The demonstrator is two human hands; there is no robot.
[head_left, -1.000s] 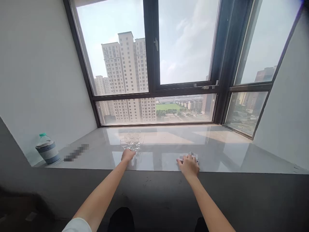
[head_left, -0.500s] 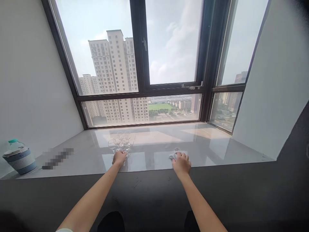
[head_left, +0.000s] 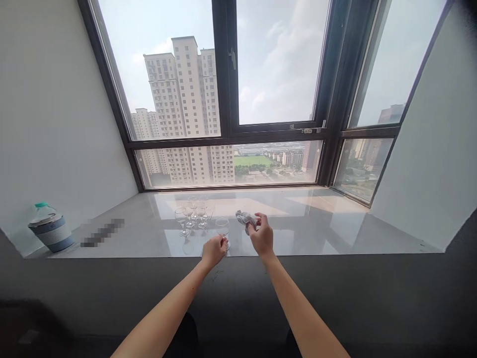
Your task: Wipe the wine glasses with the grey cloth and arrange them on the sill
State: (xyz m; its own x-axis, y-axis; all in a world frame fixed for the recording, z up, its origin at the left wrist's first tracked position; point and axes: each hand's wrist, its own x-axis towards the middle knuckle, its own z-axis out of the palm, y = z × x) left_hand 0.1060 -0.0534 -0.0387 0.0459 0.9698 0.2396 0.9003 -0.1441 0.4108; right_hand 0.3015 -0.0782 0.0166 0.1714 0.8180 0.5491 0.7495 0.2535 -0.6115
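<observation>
My left hand [head_left: 214, 251] is closed on the lower part of a clear stemmed glass [head_left: 222, 226], with the bowl upright above my fingers. They hide most of its stem. To the right, my right hand [head_left: 262, 238] pinches a crumpled grey-white cloth [head_left: 245, 218] between thumb and fingers. The cloth is apart from the glass. Several more clear stemmed glasses [head_left: 181, 217] stand upright in a close group left of and behind my left hand, on the glossy pale windowsill [head_left: 316, 238].
A tub with blue and white bands [head_left: 52, 232] stands at the sill's left end, a clear container with a green cap [head_left: 41, 210] in or behind it. A blurred dark item [head_left: 102, 233] lies nearby. Dark-framed windows [head_left: 223, 144] rise behind; the sill's front edge [head_left: 335, 254] runs across.
My left hand has moved right, away from the glass group, and now has one glass. My right hand has moved left and lifted the cloth. The view has shifted slightly.
</observation>
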